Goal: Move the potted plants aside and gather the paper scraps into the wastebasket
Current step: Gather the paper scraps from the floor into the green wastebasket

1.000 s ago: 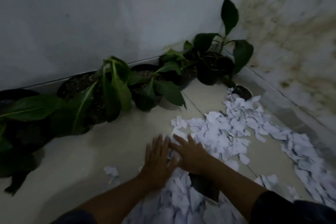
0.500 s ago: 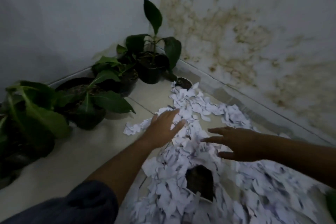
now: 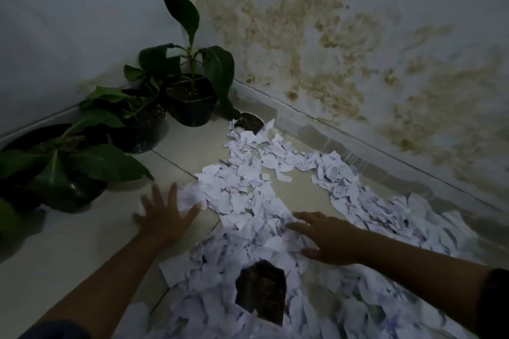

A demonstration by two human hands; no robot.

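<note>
Down on the tiled floor (image 3: 82, 250), both hands go flat to the job. Left hand (image 3: 165, 215) spreads its fingers wide at the near edge of the paper scraps (image 3: 248, 195), gripping nothing; right hand (image 3: 327, 239) lies open-fingered on the heap, nothing pinched. Potted plants (image 3: 132, 124) stand lined up along the wall (image 3: 68, 22) on the left, beside the scraps. No wastebasket in view. The danger, I'd say: a fast sweep scatters light scraps towards the pots, or leaves the far trail by the stained wall (image 3: 358, 49) behind.
</note>
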